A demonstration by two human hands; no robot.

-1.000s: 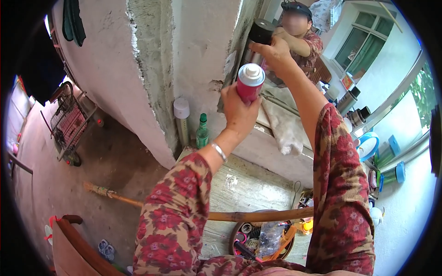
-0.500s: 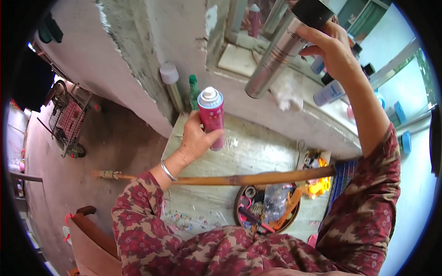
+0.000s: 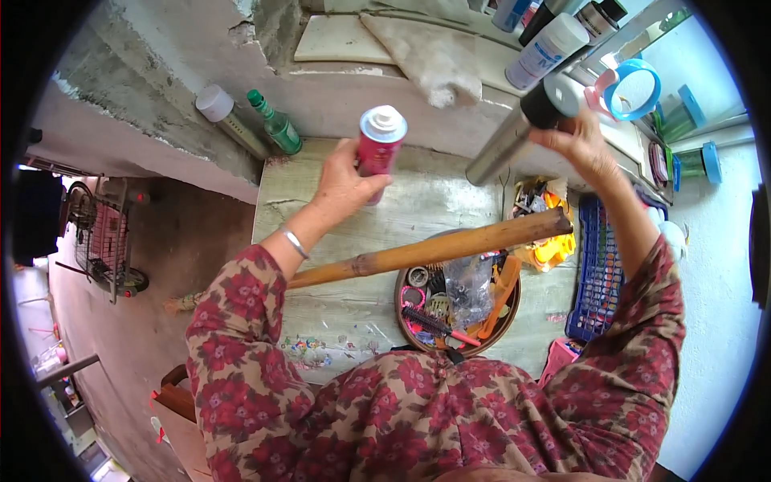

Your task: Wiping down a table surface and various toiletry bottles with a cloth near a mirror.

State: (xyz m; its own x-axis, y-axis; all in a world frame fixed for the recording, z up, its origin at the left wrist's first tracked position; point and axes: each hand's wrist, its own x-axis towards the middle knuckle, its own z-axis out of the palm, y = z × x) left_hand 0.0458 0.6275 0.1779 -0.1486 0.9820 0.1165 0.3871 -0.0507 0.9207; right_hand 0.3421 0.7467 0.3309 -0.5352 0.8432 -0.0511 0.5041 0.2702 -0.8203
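The left hand (image 3: 345,177), at 11 o'clock from the centre of the view, is closed to the width of a pink spray can (image 3: 377,157). Its fingers wrap the far side of the body; the thumb presses the near side. The can stands at 12 o'clock, nearly upright, its white nozzle up and uncovered. Whether its base touches the table (image 3: 434,201) cannot be determined.

A bamboo pole (image 3: 434,251) extends rightward from beside the left sleeve, with its cut end near 3 o'clock. At 4 o'clock, a round tray (image 3: 399,299) contains a clear plastic bag (image 3: 468,289), a brush (image 3: 442,324) and an orange comb (image 3: 503,289).

Between 1 and 2 o'clock, a silver can (image 3: 504,145) is tilted, its black cap upper right. The right hand (image 3: 585,149), at 2 o'clock, is partly closed, gripping this can at the capped end; some fingers are hidden. A blue basket (image 3: 596,269) is located at 3 o'clock, below the right hand.
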